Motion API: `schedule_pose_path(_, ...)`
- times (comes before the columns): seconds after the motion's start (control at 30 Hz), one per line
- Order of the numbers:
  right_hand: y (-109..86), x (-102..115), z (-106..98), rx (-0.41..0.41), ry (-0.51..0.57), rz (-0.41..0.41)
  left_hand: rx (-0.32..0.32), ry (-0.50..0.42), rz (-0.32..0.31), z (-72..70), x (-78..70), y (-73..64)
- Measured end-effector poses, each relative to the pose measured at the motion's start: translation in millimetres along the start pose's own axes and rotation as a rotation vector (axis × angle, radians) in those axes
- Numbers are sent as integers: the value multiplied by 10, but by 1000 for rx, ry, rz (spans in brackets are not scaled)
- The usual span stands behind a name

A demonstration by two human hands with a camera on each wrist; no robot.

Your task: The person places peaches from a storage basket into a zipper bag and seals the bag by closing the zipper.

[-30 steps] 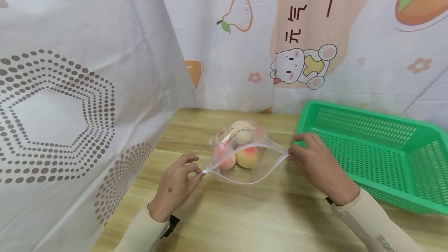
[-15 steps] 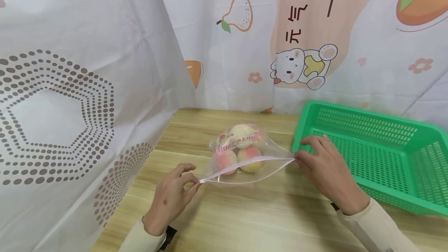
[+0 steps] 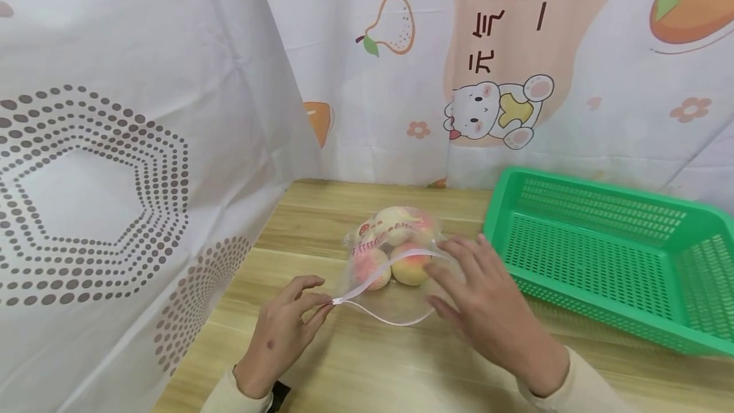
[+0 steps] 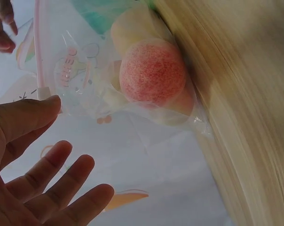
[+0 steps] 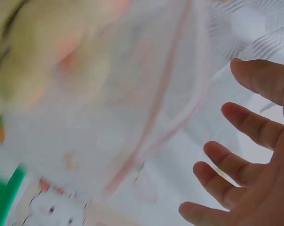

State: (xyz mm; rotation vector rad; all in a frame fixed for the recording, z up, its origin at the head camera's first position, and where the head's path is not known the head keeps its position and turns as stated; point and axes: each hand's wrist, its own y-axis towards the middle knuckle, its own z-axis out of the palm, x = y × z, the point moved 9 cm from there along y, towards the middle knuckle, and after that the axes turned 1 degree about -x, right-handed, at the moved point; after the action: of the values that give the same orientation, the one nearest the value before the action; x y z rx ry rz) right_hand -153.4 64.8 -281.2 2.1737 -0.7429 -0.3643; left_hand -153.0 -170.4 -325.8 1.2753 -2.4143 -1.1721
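A clear zip bag [image 3: 395, 311] with red print lies on the table, its mouth gaping toward me. Inside are several red and yellow peaches [image 3: 410, 266]. My left hand [image 3: 287, 333] pinches the white zip slider [image 4: 44, 93] at the left corner between thumb and index finger; its other fingers are spread in the left wrist view. My right hand [image 3: 493, 308] hovers at the right side of the bag mouth, its fingers spread and holding nothing. In the head view it covers the bag's right corner. The right wrist view shows that hand [image 5: 248, 155] apart from the zip edge.
A green plastic basket [image 3: 599, 187] stands on the wooden table [image 3: 309, 209] to the right, close to my right hand. Printed white cloth [image 3: 367, 158] hangs along the back and the left side.
My right hand has let go of the bag's right corner and moved left toward the mouth, which has widened. My left hand keeps its pinch on the slider, moving slightly down.
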Motion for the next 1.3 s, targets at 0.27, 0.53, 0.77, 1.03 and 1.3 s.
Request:
schedule_pose_path(0.27,141,477,336,83,-23,-52,1,-22,-13,11,15,-26)
schedule_pose_path(0.53,242,698,652,120,-79,-37,-27,-26,-11,9,10,-44)
schedule_pose_path(0.77,319,758,839,129,-157,-21,-9,-22,-43,36,46,-57)
schedule_pose_path(1.03,399,787,1017,222,-239,-8,-14,-38,-55,37,52,-53)
schedule_pose_path(1.3,458,844,1122,270,-308,-46,-6,-19,-59,37,48,-52)
